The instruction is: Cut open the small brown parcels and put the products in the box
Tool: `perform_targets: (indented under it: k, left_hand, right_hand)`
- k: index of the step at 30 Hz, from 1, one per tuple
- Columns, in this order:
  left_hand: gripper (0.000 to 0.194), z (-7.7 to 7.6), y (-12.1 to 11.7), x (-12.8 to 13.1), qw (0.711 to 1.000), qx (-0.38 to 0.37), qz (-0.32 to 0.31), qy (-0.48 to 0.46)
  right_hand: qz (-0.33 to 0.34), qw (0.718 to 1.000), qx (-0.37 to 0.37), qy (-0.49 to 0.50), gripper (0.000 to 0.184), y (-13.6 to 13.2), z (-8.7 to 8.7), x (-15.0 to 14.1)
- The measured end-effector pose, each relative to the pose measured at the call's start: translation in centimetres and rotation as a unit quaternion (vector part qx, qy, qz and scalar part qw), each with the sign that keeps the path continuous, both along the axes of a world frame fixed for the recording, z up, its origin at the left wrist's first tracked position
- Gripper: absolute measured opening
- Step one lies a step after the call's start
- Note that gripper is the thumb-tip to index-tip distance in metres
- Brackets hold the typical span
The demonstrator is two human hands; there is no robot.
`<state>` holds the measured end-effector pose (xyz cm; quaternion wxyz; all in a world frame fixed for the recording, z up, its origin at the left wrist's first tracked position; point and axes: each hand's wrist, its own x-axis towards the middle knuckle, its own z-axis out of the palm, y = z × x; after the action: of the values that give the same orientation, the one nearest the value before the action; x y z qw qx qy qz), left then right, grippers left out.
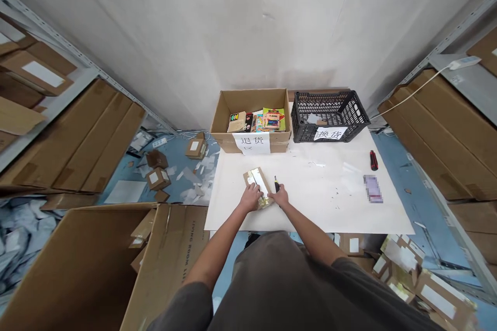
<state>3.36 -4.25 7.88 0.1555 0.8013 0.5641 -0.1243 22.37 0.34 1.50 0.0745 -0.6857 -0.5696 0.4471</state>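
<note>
A small taped cardboard parcel (259, 180) with a white label lies slightly turned on the white table (310, 207), near its front edge. My left hand (251, 197) grips the parcel at its near left side, fingers on top of it. In my right hand (280, 196) is a utility knife (277, 184), dark with a yellow part, its front end pointing away from me. That hand is closed around the knife, and its fingertips reach the parcel's near right corner. Whether the blade is out is too small to tell.
Behind the parcel stands a cardboard box (250, 142) of small boxed goods, beside a black plastic crate (330, 134). A red and black tool (373, 160) and a blurred purple item (373, 189) lie at right. A large open carton (77, 269) is at left; parcels litter the floor.
</note>
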Motion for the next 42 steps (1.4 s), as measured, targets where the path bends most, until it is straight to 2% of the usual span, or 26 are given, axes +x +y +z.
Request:
perform_targets:
  k: [5,9,11,14,17,19,21,24,26,30,33,37,42]
  left_hand:
    - [0.066,0.4,0.0,0.6,0.996,0.01,0.083,0.021]
    - [0.058,0.0,-0.4,1.8,0.991,0.032,0.127,-0.001]
    - [0.064,-0.5,-0.8,2.2,0.991,0.025,0.133,-0.013]
    - [0.083,-1.3,-1.5,2.2,0.992,-0.021,0.118,-0.029]
    - [0.076,-1.7,-1.8,1.6,0.992,-0.036,0.115,-0.036]
    - [0.068,-1.7,-1.8,1.4,0.991,-0.027,0.124,-0.039]
    - [0.069,-1.6,-1.6,1.5,0.99,-0.019,0.132,-0.04]
    - [0.074,-1.7,-1.3,1.9,0.989,-0.007,0.142,-0.04]
    - [0.077,-1.8,-1.3,2.0,0.989,-0.004,0.142,-0.04]
    - [0.086,-1.7,-1.1,2.1,0.988,-0.011,0.145,-0.043]
    - [0.093,-1.2,-1.0,2.3,0.987,-0.025,0.154,-0.04]
    - [0.092,-0.8,-0.8,2.4,0.986,-0.027,0.162,-0.034]
    - [0.098,-1.4,-0.9,2.0,0.988,-0.014,0.148,-0.034]
  right_hand:
    - [0.071,0.997,-0.002,-0.012,0.07,4.2,0.9,-1.1]
    - [0.11,0.994,0.0,-0.01,0.071,5.7,1.6,-1.1]
    - [0.125,0.992,0.006,-0.009,0.071,6.0,2.1,-0.9]
    - [0.143,0.989,0.034,0.004,0.057,5.7,2.8,0.1]
    - [0.164,0.984,0.039,0.064,0.035,4.3,3.0,2.5]
    - [0.192,0.974,0.001,0.117,0.038,2.9,3.0,4.6]
    - [0.222,0.962,-0.051,0.15,0.038,1.6,2.9,6.6]
    - [0.262,0.951,-0.104,0.126,0.031,0.6,3.1,8.2]
    - [0.284,0.951,-0.094,0.082,0.025,0.7,3.4,8.0]
    - [0.293,0.956,-0.005,-0.007,0.024,1.9,3.9,6.3]
    - [0.31,0.949,-0.041,-0.03,0.031,2.6,4.0,5.8]
    - [0.312,0.944,-0.104,-0.004,0.037,2.5,3.9,6.2]
    - [0.324,0.942,-0.091,-0.001,0.038,1.3,3.7,6.2]
